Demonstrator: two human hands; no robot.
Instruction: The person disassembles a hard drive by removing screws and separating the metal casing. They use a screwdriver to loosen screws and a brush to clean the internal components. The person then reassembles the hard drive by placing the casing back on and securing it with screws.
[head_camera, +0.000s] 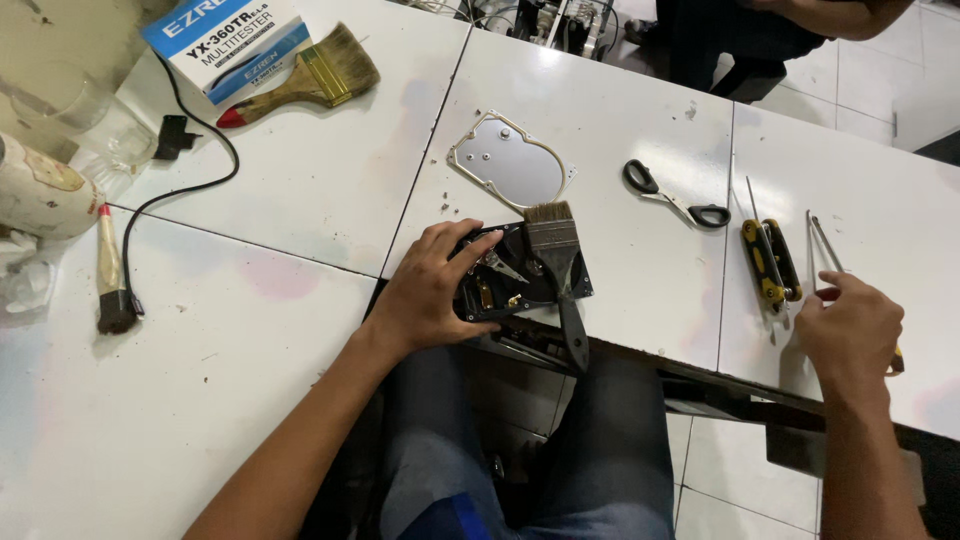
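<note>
Left hand (425, 290) clamped on opened black hard drive (520, 280) at table edge.
Black-handled flat paintbrush (558, 270) lying across drive, beside fingers; right hand (850, 330) closed on red-handled tool (828, 294), near yellow-black hex key set (770, 262).

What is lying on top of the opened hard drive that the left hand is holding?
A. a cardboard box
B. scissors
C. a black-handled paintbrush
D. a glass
C: a black-handled paintbrush lies across the opened hard drive that the left hand grips.

blue-and-white box (232, 42) stands top left on table.
</note>
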